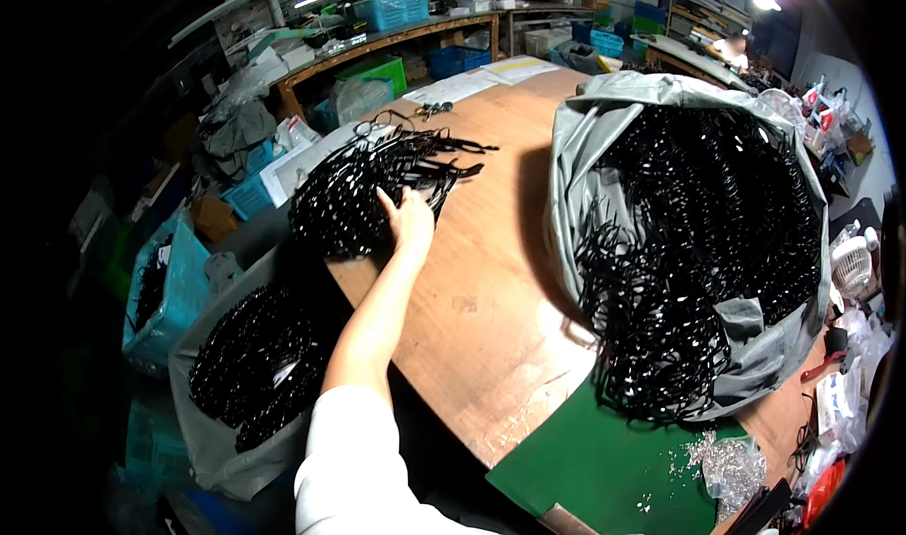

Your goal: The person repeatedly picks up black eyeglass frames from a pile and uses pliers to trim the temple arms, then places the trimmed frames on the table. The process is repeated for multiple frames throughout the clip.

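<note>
Left hand point(411, 222) is reaching out over the far left part of the wooden table point(481, 280), fingers resting down on the near edge of a pile of black wire pieces point(363, 191). Whether the fingers are pinching any pieces or just pressing flat on them cannot be told; the fingertips are buried in the black tangle. The arm is coming in from the lower edge in a white sleeve point(354, 469). The pile is lying at the table's left edge, spreading toward the far side. Right hand is not showing anywhere in the view.

A big grey bag point(585, 148) full of the same black wire pieces is sitting on the right half of the table, spilling over onto a green mat point(595, 469) at the near edge. A second grey bag point(203, 441) with more black pieces is standing off the table's left edge, lower down, beside a blue bin point(175, 290). A small clear packet of silvery bits point(727, 464) is lying on the mat near the right corner.
</note>
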`<action>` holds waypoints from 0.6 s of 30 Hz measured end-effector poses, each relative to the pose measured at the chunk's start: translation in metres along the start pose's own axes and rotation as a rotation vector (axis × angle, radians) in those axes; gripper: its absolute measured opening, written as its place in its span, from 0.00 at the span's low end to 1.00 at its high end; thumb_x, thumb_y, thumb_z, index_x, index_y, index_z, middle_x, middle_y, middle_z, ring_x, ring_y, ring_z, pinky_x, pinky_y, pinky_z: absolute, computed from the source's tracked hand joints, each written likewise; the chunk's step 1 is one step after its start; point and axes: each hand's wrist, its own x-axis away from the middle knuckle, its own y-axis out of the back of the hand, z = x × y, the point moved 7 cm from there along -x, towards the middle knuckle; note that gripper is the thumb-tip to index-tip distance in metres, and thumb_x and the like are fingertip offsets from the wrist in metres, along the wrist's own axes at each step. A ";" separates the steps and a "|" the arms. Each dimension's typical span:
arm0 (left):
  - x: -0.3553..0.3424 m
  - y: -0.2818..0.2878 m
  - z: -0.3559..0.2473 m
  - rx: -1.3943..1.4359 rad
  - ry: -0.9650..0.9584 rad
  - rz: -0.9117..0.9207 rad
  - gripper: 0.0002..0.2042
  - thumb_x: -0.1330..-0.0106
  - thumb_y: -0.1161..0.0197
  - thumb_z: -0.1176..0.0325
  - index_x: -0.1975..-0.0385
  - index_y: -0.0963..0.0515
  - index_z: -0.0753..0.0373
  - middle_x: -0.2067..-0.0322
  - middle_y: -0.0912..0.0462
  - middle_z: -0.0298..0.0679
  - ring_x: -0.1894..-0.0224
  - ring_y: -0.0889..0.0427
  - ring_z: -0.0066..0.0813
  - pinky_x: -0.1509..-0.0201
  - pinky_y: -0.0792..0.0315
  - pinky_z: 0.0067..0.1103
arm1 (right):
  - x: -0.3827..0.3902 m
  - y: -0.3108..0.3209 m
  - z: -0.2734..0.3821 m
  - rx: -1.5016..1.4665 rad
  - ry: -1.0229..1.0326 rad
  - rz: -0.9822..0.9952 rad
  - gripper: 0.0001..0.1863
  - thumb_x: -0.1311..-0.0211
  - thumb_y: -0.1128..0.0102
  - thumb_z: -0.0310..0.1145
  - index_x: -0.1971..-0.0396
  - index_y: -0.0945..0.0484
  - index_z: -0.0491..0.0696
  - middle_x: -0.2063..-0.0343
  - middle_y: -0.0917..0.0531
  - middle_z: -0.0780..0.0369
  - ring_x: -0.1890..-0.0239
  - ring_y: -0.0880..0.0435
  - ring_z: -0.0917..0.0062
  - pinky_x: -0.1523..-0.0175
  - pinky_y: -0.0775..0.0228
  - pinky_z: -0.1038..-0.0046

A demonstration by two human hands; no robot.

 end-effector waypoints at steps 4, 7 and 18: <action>-0.002 -0.017 0.019 -0.027 -0.135 0.075 0.09 0.46 0.50 0.69 0.75 0.21 0.59 0.67 0.26 0.35 0.50 0.33 0.29 0.42 0.62 0.55 | 0.001 0.001 -0.003 -0.042 -0.051 0.005 0.05 0.46 0.57 0.28 0.72 0.36 0.43 0.72 0.29 0.57 0.66 0.29 0.70 0.55 0.35 0.67; -0.018 -0.017 0.036 -0.040 -0.163 0.147 0.10 0.45 0.52 0.70 0.72 0.22 0.59 0.65 0.27 0.35 0.49 0.35 0.28 0.41 0.62 0.54 | -0.001 0.002 -0.005 -0.067 -0.064 -0.001 0.05 0.46 0.57 0.28 0.72 0.36 0.43 0.72 0.29 0.57 0.66 0.29 0.70 0.55 0.35 0.67; 0.148 0.165 -0.090 0.603 -0.520 0.221 0.19 0.52 0.45 0.66 0.58 0.31 0.61 0.48 0.38 0.52 0.44 0.43 0.52 0.44 0.51 0.49 | 0.009 0.017 -0.005 -0.175 -0.022 -0.045 0.05 0.46 0.57 0.28 0.72 0.35 0.43 0.72 0.29 0.57 0.66 0.30 0.70 0.54 0.35 0.66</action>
